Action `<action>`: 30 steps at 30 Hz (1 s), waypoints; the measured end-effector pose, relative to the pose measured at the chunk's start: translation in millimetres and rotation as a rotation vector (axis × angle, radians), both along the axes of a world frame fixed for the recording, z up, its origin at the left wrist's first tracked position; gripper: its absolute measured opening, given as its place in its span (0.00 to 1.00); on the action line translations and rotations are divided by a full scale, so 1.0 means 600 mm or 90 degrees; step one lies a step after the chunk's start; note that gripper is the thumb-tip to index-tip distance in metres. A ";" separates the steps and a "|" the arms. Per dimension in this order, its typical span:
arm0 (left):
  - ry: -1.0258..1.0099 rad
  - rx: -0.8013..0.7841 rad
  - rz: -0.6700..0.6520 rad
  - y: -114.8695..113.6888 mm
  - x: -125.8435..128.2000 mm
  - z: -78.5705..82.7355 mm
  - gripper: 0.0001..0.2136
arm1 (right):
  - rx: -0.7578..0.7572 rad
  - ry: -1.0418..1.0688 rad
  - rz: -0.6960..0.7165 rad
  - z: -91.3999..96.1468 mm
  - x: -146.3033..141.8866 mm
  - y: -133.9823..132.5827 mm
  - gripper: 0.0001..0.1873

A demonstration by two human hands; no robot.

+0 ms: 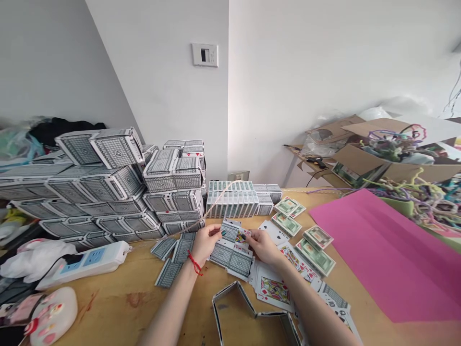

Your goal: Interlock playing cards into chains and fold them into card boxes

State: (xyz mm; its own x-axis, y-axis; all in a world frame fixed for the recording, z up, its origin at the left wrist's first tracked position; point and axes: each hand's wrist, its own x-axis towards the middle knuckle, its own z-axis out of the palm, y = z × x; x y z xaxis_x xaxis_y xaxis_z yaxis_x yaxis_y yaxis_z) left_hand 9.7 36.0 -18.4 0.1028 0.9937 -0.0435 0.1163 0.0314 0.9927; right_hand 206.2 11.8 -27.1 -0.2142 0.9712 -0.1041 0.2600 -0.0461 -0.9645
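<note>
My left hand, with a red string on the wrist, pinches a patterned playing card by its left side. At the other side, my right hand grips a face card that overlaps it. Just below both hands lies a flat piece of joined cards, backs up. Loose face-up cards spread beneath my right forearm. Several face-down cards lie left of my left wrist. Nearer to me stands an open frame folded from cards.
Blocks built of cards are stacked at the left. Card packs stand in a row by the wall. Green note-like bundles and a pink sheet lie right. A power strip and a mouse sit left.
</note>
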 end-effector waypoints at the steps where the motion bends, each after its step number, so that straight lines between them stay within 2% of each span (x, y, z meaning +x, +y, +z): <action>1: -0.014 -0.006 0.002 0.001 -0.001 -0.001 0.13 | -0.001 -0.002 0.000 0.001 -0.001 -0.001 0.19; 8: 0.023 -0.046 0.047 0.003 -0.013 -0.008 0.12 | -0.002 0.016 -0.010 0.003 -0.007 -0.002 0.19; 14: 0.019 -0.074 0.045 0.001 -0.013 -0.002 0.15 | 0.005 0.024 -0.005 0.000 -0.009 0.004 0.19; 19: 0.015 -0.069 0.050 0.000 -0.013 -0.003 0.13 | 0.053 -0.011 -0.003 -0.004 -0.009 0.009 0.18; 27: 0.009 -0.057 0.046 0.001 -0.012 -0.007 0.11 | 0.051 -0.034 -0.025 -0.007 -0.012 0.010 0.19; 30: -0.011 -0.040 0.070 0.001 -0.011 -0.008 0.12 | 0.047 -0.031 -0.026 -0.006 -0.012 0.010 0.20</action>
State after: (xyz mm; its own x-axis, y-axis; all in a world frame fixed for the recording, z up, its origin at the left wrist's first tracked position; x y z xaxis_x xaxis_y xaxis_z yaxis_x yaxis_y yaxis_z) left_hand 3.2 36.9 -23.4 -0.0049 0.9945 -0.1047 0.0916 0.1047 0.9903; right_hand 198.8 17.8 -30.8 -0.1711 0.9844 -0.0408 0.3067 0.0138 -0.9517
